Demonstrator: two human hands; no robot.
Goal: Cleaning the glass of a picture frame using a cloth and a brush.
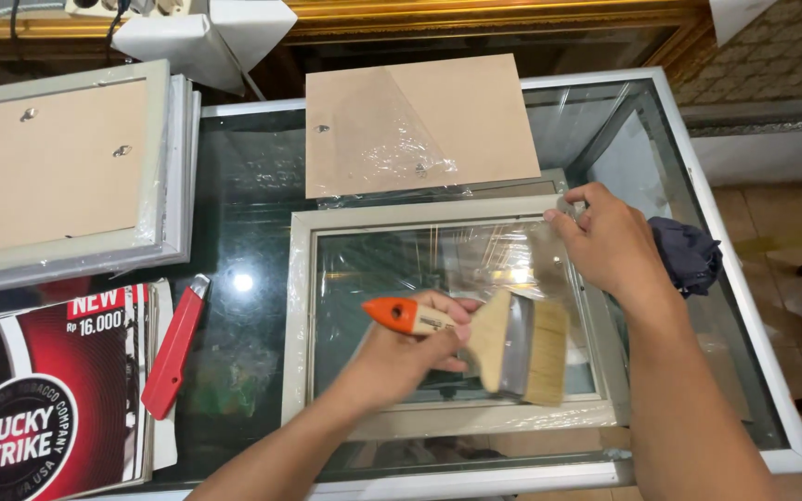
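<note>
A pale grey picture frame (301,306) lies face down on a glass-topped table, its glass pane (373,269) showing inside. My left hand (410,353) grips a wide flat paintbrush (512,345) with an orange-tipped wooden handle, bristles over the pane's lower right. My right hand (605,243) pinches a sheet of clear plastic film (512,260) at the frame's upper right corner.
A brown backing board (475,111) with clear film lies beyond the frame. A stack of frames (58,176) sits at the far left. A red utility knife (176,345) and a red and black poster (39,399) lie at the left. A dark cloth (689,255) rests at the right edge.
</note>
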